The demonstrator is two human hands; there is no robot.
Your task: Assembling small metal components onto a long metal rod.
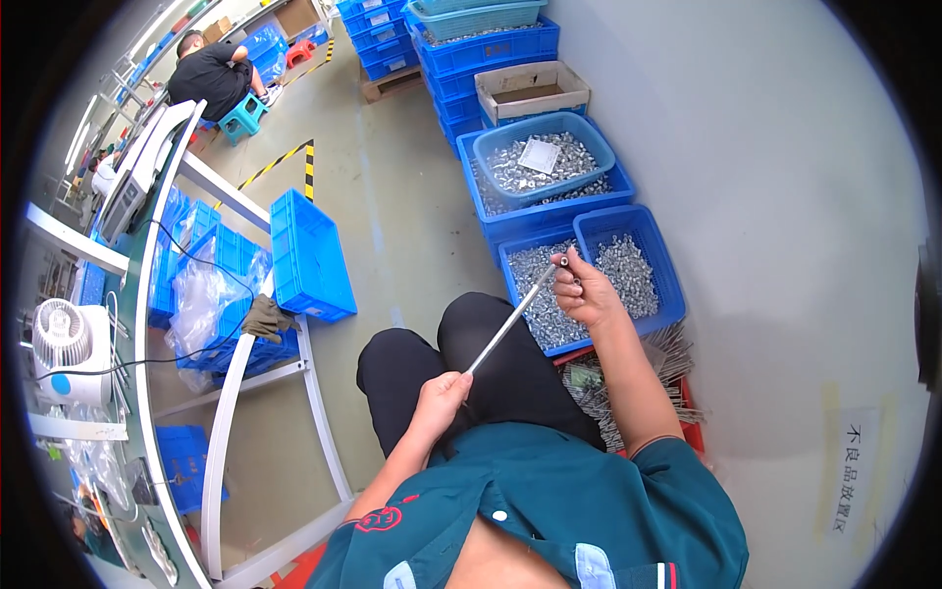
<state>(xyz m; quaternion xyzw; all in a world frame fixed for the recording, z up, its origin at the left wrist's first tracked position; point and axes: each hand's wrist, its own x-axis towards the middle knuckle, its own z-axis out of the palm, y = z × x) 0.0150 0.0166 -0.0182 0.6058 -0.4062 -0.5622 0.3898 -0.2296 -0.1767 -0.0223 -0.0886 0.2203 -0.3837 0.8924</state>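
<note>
A thin metal rod (pixel 512 321) slants up and to the right across my lap. My left hand (pixel 444 401) is closed round its lower end. At the upper end, my right hand (pixel 587 292) pinches a small round metal fitting (pixel 564 261) against the rod's tip. A second small metal piece seems to sit among its curled fingers. I cannot tell whether the fitting is on the rod or only beside it. Below and behind the right hand are two blue bins of small metal fittings, the nearer-left bin (pixel 566 348) and the right bin (pixel 674 302).
Many metal rods (pixel 675 365) lie in a red crate by my right forearm. Farther along the wall stand a light-blue basket (pixel 606 147) and stacked blue crates (pixel 535 44). At left are a workbench with a white fan (pixel 69 339) and a blue crate (pixel 312 260). A person (pixel 211 79) sits beyond.
</note>
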